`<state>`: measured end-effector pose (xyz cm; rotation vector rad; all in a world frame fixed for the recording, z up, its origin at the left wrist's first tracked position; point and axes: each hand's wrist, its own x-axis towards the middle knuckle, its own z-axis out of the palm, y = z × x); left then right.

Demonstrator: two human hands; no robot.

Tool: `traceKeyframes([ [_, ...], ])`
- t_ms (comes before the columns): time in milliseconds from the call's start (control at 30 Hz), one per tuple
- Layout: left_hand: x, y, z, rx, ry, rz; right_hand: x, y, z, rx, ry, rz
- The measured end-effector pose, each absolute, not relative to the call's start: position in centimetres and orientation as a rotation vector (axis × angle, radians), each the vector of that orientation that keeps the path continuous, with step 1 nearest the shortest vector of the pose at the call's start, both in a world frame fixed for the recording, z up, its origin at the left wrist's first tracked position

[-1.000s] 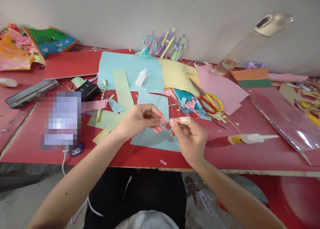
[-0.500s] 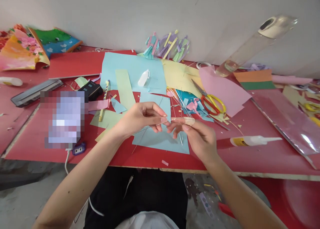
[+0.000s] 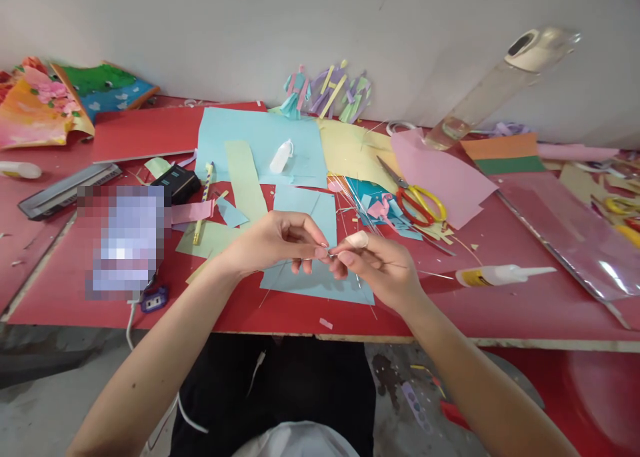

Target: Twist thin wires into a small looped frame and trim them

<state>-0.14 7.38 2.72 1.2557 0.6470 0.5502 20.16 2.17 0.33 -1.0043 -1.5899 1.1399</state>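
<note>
My left hand [image 3: 287, 244] and my right hand [image 3: 380, 264] meet above a light blue paper sheet [image 3: 313, 287] near the table's front edge. Between thumb and forefinger, each hand pinches a thin wire [image 3: 329, 252], their fingertips almost touching. A thin pale length [image 3: 435, 274] sticks out beyond my right hand, toward the glue bottle [image 3: 485, 276]. A bandage [image 3: 358, 240] covers part of my right forefinger. Fine wires lie on the paper below and behind the hands. The wire's exact shape at the fingertips is too small to make out.
Red-and-yellow-handled scissors [image 3: 417, 200] lie among paper scraps behind my right hand. A small white bottle [image 3: 281, 157] rests on blue paper. A tall clear bottle [image 3: 480, 97] leans by the wall. Left are a pencil [image 3: 203, 204], a black box [image 3: 179, 182] and a blurred-out device [image 3: 127, 240].
My right hand has shifted slightly left and its forefinger has bent, closing in on the left fingertips. A thin length now shows to the right of that hand. The view has shifted slightly.
</note>
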Motion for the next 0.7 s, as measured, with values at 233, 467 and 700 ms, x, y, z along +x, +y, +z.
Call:
traceKeyframes([
  [233, -0.4, 7.4, 3.0, 1.193, 0.571, 0.457, 20.8, 3.6, 0.6, -0.703, -1.752, 1.226],
  [467, -0.4, 7.4, 2.8, 1.115, 0.525, 0.461, 20.4, 4.0, -0.3, -0.485, -1.655, 1.280],
  [700, 0.0, 7.1, 2.7, 1.077, 0.509, 0.496, 19.7, 3.9, -0.8, -0.391, -1.564, 1.270],
])
